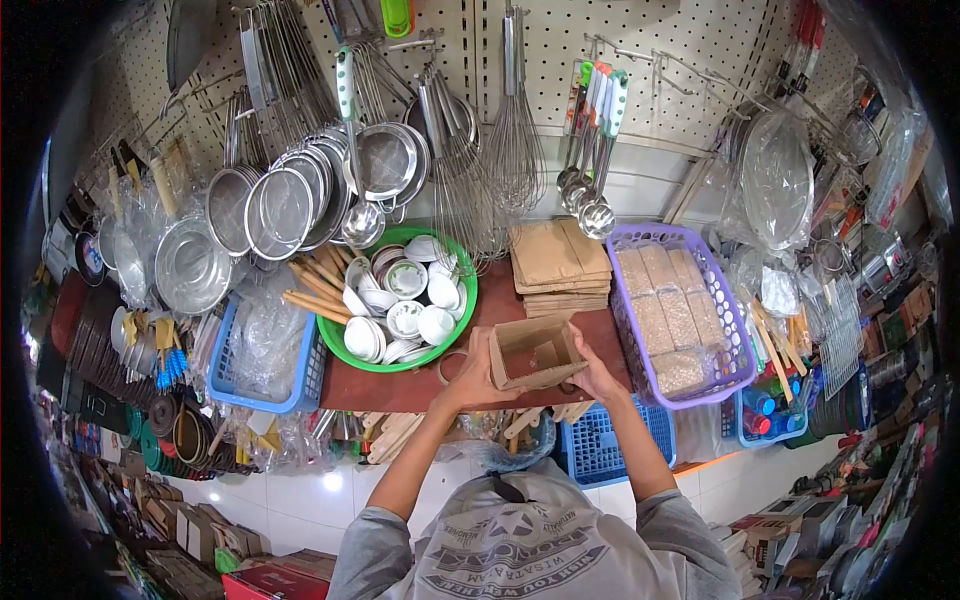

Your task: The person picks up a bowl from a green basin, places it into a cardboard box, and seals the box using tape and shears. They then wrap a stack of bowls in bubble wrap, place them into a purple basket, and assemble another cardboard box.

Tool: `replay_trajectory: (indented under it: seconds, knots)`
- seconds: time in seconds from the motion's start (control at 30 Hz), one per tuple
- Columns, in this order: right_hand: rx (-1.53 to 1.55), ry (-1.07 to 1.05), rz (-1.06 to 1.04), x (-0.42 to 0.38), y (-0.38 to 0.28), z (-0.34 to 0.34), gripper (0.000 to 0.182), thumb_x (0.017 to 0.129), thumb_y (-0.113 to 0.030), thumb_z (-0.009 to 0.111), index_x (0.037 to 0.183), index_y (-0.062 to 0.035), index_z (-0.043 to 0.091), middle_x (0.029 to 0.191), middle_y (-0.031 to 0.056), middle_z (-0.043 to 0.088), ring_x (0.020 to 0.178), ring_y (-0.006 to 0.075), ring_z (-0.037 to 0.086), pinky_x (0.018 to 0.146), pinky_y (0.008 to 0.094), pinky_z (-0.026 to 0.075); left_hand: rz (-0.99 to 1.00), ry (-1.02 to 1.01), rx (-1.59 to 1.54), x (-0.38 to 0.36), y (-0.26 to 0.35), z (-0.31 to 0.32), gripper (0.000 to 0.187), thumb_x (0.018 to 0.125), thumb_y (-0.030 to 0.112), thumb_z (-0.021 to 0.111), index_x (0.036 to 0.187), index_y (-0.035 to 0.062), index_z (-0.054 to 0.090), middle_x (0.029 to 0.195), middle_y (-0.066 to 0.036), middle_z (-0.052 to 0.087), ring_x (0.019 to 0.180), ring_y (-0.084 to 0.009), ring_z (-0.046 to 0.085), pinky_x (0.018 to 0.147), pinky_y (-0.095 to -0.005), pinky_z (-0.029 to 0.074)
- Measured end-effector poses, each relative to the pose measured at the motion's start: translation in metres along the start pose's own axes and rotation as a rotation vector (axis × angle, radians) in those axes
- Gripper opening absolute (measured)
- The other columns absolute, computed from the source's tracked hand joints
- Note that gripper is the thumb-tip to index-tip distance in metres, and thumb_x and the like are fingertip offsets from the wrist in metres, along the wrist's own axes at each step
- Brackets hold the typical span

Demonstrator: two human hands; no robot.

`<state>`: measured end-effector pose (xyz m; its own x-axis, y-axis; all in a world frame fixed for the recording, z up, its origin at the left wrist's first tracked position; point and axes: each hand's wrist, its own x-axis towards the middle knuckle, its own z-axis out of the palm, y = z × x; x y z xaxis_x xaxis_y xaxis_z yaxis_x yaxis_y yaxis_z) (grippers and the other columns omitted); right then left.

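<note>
Between my two hands is a small brown cardboard box (pixel 537 378), its open top facing me so I look down into it. My left hand (pixel 476 372) grips the box's left side, and my right hand (pixel 596 370) grips its right side. Just behind the box lies a stack of flattened cardboard boxes (pixel 562 252) on the reddish-brown table (pixel 400 392). Left of my left hand stands a green basin (pixel 345 345) with small white bowls (pixel 405 318) and wooden-handled tools. A roll of tape (pixel 452 366) lies partly hidden beside my left hand.
At right, a purple basket (pixel 745 360) holds wrapped packs (pixel 668 290). Blue baskets (pixel 262 392) stand at left and below the table edge. Strainers (pixel 280 212), whisks (pixel 513 150) and ladles (pixel 597 217) hang low from the pegboard behind.
</note>
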<state>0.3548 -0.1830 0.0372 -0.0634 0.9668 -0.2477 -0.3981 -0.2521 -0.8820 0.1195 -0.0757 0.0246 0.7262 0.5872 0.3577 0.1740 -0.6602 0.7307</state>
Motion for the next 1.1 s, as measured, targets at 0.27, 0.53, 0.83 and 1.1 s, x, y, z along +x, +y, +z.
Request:
replay_trajectory:
  seconds: [0.27, 0.53, 0.83, 1.1]
  knots:
    - [-0.008, 0.014, 0.086, 0.006, -0.003, -0.006, 0.086, 0.090, -0.032, 0.072, 0.153, -0.0235, 0.014, 0.147, 0.0089, 0.035, 0.136, 0.0237, 0.038, 0.106, 0.0419, 0.040, 0.027, -0.022, 0.003, 0.003, 0.023, -0.016, 0.115, 0.059, 0.028, 0.090, 0.150, 0.0055, 0.023, 0.129, -0.020, 0.035, 0.126, -0.0371, 0.036, 0.110, -0.0439, 0.032]
    - [-0.070, 0.060, -0.085, 0.012, -0.010, -0.002, 0.087, 0.084, -0.020, 0.079, 0.151, -0.0185, 0.023, 0.139, 0.0083, 0.042, 0.129, 0.0214, 0.044, 0.103, 0.0351, 0.043, -0.061, 0.103, -0.240, 0.000, 0.016, -0.002, 0.135, 0.058, 0.040, 0.092, 0.158, 0.0141, 0.005, 0.151, -0.022, 0.020, 0.142, -0.0373, 0.022, 0.118, -0.0478, 0.023]
    - [-0.172, 0.137, -0.280, 0.007, -0.017, 0.010, 0.079, 0.085, -0.014, 0.076, 0.150, -0.0199, 0.032, 0.128, 0.0054, 0.050, 0.118, 0.0168, 0.049, 0.100, 0.0318, 0.040, -0.161, 0.018, -0.729, -0.006, 0.009, 0.002, 0.137, 0.064, 0.076, 0.073, 0.158, 0.0156, -0.007, 0.165, -0.013, -0.006, 0.151, -0.0345, 0.001, 0.122, -0.0481, 0.010]
    - [-0.308, 0.129, -0.256, 0.004, -0.024, 0.017, 0.082, 0.083, -0.016, 0.079, 0.150, -0.0200, 0.032, 0.119, 0.0031, 0.053, 0.113, 0.0149, 0.051, 0.097, 0.0305, 0.042, -0.230, 0.069, -0.810, -0.002, 0.004, 0.005, 0.113, 0.082, 0.052, 0.073, 0.159, 0.0217, -0.005, 0.164, -0.017, -0.002, 0.150, -0.0367, 0.011, 0.119, -0.0481, 0.018]
